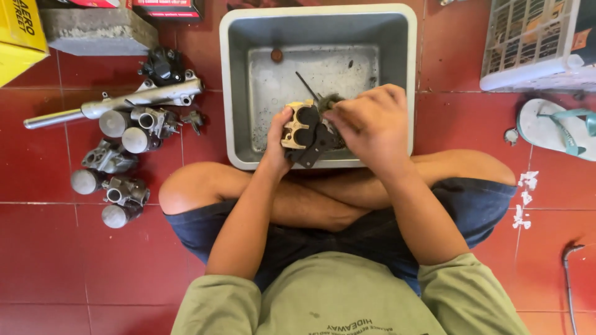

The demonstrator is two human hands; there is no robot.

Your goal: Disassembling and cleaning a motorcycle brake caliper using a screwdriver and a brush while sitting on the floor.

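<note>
I sit cross-legged on a red tiled floor. My left hand grips a dirty tan and black brake caliper over the near edge of a grey plastic tub. My right hand is closed around a small brush whose dark handle pokes out toward the tub's far side, and its bristles press against the caliper's top. The brush head is mostly hidden by my fingers.
Several metal carburettor parts and a silver fork tube lie on the tiles at left. A concrete block and yellow box stand far left. A plastic crate and a sandal sit at right.
</note>
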